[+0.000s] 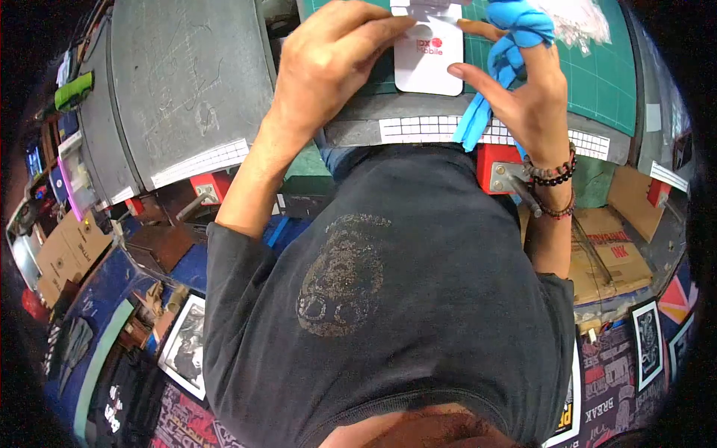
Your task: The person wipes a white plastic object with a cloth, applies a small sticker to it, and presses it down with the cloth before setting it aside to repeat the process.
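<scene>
A white card with rounded corners and red-and-grey "IDX Mobile" print lies on the green cutting mat. My left hand is closed, its fingertips pinching the card near its upper left edge. At the right edge of the card rest the thumb and a finger of my right hand. A blue fabric strip loops around the other fingers of that hand, and its ends hang past the mat's near edge. The top of the card runs under a shiny clear or grey piece, partly cut off by the frame.
A clear bag with small pale items sits at the upper right. White gridded strips line the bench's front edge. Grey boards extend to the left, with red brackets below. A cardboard box stands low on the right.
</scene>
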The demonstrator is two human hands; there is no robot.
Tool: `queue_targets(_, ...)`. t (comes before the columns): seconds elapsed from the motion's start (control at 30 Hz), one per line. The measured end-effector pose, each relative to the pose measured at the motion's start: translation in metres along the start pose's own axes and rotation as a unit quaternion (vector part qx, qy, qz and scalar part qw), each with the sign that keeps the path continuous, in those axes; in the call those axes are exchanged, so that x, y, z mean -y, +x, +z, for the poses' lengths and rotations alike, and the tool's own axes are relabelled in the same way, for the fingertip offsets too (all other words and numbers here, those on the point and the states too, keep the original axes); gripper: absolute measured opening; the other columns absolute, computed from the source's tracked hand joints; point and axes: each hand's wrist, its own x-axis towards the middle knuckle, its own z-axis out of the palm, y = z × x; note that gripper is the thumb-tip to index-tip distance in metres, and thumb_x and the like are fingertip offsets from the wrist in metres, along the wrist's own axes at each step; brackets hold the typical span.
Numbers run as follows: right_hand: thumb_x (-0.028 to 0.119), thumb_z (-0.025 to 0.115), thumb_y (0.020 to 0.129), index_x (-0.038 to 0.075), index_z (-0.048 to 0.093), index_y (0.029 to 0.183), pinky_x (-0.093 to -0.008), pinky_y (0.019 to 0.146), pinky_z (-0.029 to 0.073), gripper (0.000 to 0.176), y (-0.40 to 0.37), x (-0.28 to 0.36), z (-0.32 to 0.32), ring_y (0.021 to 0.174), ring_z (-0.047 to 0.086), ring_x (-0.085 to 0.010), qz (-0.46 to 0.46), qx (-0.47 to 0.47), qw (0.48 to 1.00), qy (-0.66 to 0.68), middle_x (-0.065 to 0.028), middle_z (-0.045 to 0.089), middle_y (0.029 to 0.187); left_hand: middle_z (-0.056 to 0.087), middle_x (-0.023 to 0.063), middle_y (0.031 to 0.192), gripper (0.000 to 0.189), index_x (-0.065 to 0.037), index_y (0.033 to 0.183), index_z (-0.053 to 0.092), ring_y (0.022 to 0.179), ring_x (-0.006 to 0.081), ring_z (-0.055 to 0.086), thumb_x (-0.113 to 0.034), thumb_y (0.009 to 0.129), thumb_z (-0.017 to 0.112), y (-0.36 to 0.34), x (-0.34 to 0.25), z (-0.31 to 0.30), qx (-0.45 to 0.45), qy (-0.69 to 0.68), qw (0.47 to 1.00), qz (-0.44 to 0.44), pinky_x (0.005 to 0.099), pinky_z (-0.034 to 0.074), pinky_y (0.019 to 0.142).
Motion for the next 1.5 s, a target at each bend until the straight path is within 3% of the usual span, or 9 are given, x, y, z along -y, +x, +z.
queue_targets(0.07, 0.01, 0.087, 0.077, 0.002, 0.069, 0.116, -0.0419, 0.086, 0.05, 0.044, -0.006, 0.003, 0.004, 0.098, 0.066, -0.0302, 0.063, -0.002, 0.998, 0.025, -0.0118, 0.07, 0.106, 0.07, 0.0095, 0.091, 0.021, -0.002, 0.1, 0.074, 0.079, 0.0262, 0.067, -0.003, 0.079, 0.078, 0.002, 0.0, -0.008, -0.009, -0.018, 0.999, -0.031, 0.0361, 0.053, 0.068)
queue_targets(0.1, 0.006, 0.088, 0.079, -0.001, 0.063, 0.118, -0.0245, 0.07, 0.052, 0.047, -0.006, 0.003, 0.011, 0.074, 0.064, -0.0135, 0.074, -0.013, 0.996, 0.054, -0.009, 0.078, 0.11, 0.07, 0.0084, 0.089, 0.02, -0.003, 0.099, 0.074, 0.08, 0.0255, 0.067, -0.005, 0.08, 0.08, 0.002, 0.001, -0.01, 0.016, -0.013, 0.998, -0.052, 0.0358, 0.054, 0.069)
queue_targets(0.13, 0.006, 0.088, 0.079, -0.001, 0.063, 0.118, -0.0245, 0.07, 0.052, 0.047, -0.005, 0.001, 0.012, 0.074, 0.064, -0.0135, 0.07, -0.007, 0.996, 0.054, -0.009, 0.078, 0.11, 0.07, 0.0084, 0.089, 0.02, -0.003, 0.099, 0.074, 0.08, 0.0255, 0.067, -0.005, 0.08, 0.08, 0.001, 0.002, -0.01, 0.012, -0.013, 0.998, -0.057, 0.0358, 0.054, 0.069)
queue_targets(0.33, 0.003, 0.085, 0.081, 0.0, 0.065, 0.113, -0.0302, 0.075, 0.054, 0.038, -0.002, -0.012, 0.016, 0.089, 0.07, -0.0181, -0.128, -0.083, 0.988, 0.026, -0.0051, 0.079, 0.107, 0.07, 0.0055, 0.093, 0.024, -0.005, 0.1, 0.075, 0.088, 0.0236, 0.065, -0.012, 0.078, 0.083, 0.0, -0.007, -0.011, 0.048, 0.028, 0.997, -0.059, 0.0347, 0.053, 0.072)
queue_targets(0.57, 0.002, 0.082, 0.083, 0.004, 0.069, 0.108, -0.0355, 0.073, 0.051, 0.029, 0.012, 0.004, 0.016, 0.081, 0.066, -0.0234, -0.029, 0.005, 0.999, -0.044, -0.0044, 0.076, 0.105, 0.066, 0.0058, 0.095, 0.026, -0.005, 0.101, 0.075, 0.091, 0.0242, 0.059, -0.019, 0.08, 0.083, -0.006, -0.007, -0.007, 0.042, 0.012, 0.994, -0.097, 0.0363, 0.051, 0.077)
queue_targets(0.67, 0.005, 0.084, 0.077, 0.002, 0.069, 0.11, -0.043, 0.082, 0.052, 0.036, 0.02, 0.001, 0.013, 0.095, 0.067, -0.032, -0.097, 0.001, 0.992, -0.086, -0.0139, 0.07, 0.105, 0.065, 0.0056, 0.095, 0.027, -0.005, 0.101, 0.075, 0.092, 0.0247, 0.058, -0.021, 0.081, 0.083, -0.009, -0.008, -0.005, 0.034, 0.013, 0.994, -0.099, 0.0374, 0.048, 0.079)
queue_targets(0.77, 0.002, 0.082, 0.079, 0.002, 0.067, 0.108, -0.0449, 0.083, 0.052, 0.032, 0.027, 0.009, 0.008, 0.093, 0.067, -0.0349, -0.116, 0.013, 0.989, -0.087, -0.0152, 0.069, 0.104, 0.064, 0.0055, 0.094, 0.028, -0.005, 0.102, 0.075, 0.092, 0.0246, 0.058, -0.022, 0.08, 0.083, -0.011, -0.009, -0.004, 0.034, 0.013, 0.993, -0.114, 0.0378, 0.047, 0.079)
queue_targets(1.1, -0.001, 0.078, 0.081, 0.001, 0.063, 0.114, -0.049, 0.084, 0.051, 0.036, 0.023, 0.009, 0.022, 0.094, 0.064, -0.0378, -0.063, 0.011, 0.996, -0.062, -0.0178, 0.066, 0.103, 0.064, 0.0063, 0.094, 0.027, -0.005, 0.101, 0.074, 0.091, 0.0255, 0.058, -0.021, 0.081, 0.083, -0.012, -0.011, -0.004, 0.009, -0.003, 0.993, -0.115, 0.0383, 0.048, 0.079)
queue_targets(1.5, -0.012, 0.071, 0.075, 0.002, 0.062, 0.111, -0.046, 0.083, 0.047, 0.04, 0.018, -0.006, 0.029, 0.092, 0.063, -0.0352, -0.152, -0.006, 0.986, -0.068, -0.0166, 0.067, 0.107, 0.062, 0.0067, 0.094, 0.021, -0.005, 0.099, 0.074, 0.088, 0.0246, 0.058, -0.018, 0.083, 0.081, -0.01, -0.013, 0.001, -0.007, -0.001, 0.994, -0.108, 0.0373, 0.047, 0.077)
